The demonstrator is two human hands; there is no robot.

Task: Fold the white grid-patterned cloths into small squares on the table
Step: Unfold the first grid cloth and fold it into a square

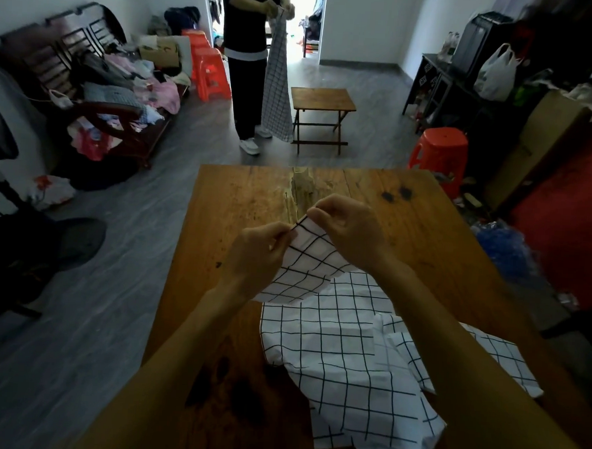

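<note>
Over the wooden table [241,201]: two hands at work. Left hand [257,248] and right hand [344,227] each pinch the top edge of one white grid cloth [306,269], lifted above the table's middle. More grid cloth [342,357] lies rumpled on the near right part; separate pieces can't be counted. Beyond the table's far edge, one person [249,50] holds another grid cloth [278,86].

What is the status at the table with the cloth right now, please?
Left hand and right hand both pinching the top edge of the grid cloth, lifted off the table. Rest of cloth crumpled, unfolded. Nothing in the way.
</note>
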